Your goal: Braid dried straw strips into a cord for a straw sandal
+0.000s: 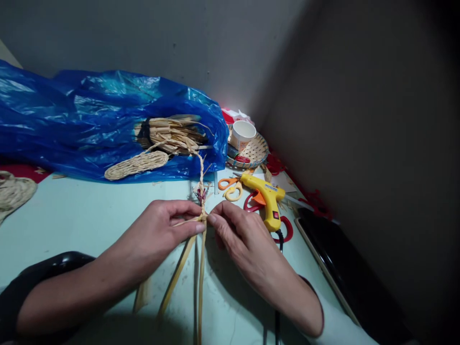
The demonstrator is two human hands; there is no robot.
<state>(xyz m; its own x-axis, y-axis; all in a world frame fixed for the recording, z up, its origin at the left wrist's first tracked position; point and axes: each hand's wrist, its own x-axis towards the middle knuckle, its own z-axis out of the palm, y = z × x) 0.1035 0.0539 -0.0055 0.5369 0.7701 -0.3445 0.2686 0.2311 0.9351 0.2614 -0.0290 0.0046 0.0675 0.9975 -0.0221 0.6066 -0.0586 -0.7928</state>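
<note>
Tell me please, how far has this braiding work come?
Looks done: the braid running up to the blue bag, and a coiled oval piece beside it. In hand: left hand and right hand pinch the braid's lower end. Left, probably: the loose strands below, not yet braided.

Open way is over the bench, at left between the coiled braid and the left forearm. Blue bag closes the far side; glue gun and scissors block the right.

White cup in shallow woven basket
</note>
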